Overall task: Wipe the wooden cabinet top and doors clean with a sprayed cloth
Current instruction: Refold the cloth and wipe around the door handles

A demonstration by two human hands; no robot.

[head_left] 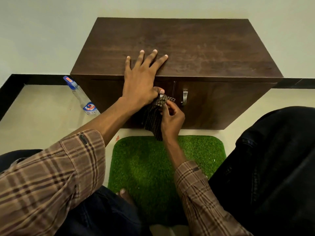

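Observation:
A dark brown wooden cabinet (196,48) stands on the floor against the wall. Its two doors are closed, and a metal handle (185,97) shows on the right door. My left hand (141,77) lies flat on the front edge of the top, fingers spread, with the thumb hooked down over the left door. My right hand (172,120) presses a brown checked cloth (153,116) against the left door, beside the gap between the doors. The cloth hangs down below the hand and hides the left door's handle.
A clear spray bottle (80,96) with a blue nozzle leans at the cabinet's left side on the pale floor. A green artificial-grass mat (153,167) lies in front of the cabinet. My knees in dark trousers flank the mat, and a bare toe (124,193) rests on it.

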